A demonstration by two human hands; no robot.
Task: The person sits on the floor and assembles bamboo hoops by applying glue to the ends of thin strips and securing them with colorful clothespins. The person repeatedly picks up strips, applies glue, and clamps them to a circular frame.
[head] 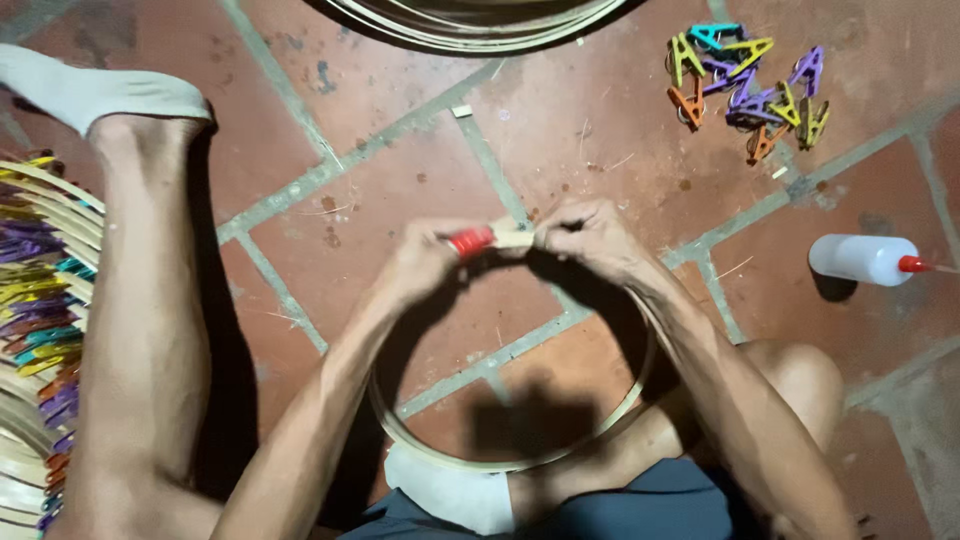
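Observation:
A thin bamboo strip bent into a hoop (560, 452) hangs between my forearms above the tiled floor. My left hand (425, 262) grips the top of the hoop and pinches a red clip (470, 241) onto it. My right hand (590, 238) holds the overlapping strip ends (512, 237) just right of the clip. The two hands nearly touch. The hoop's upper sides are hidden behind my wrists.
A pile of coloured clothespins (745, 85) lies at the far right. A white squeeze bottle with a red tip (865, 259) rests on its side at right. Stacked hoops with clips (40, 330) sit at left, another hoop stack (480, 20) at top. My bare leg (140, 320) stretches left.

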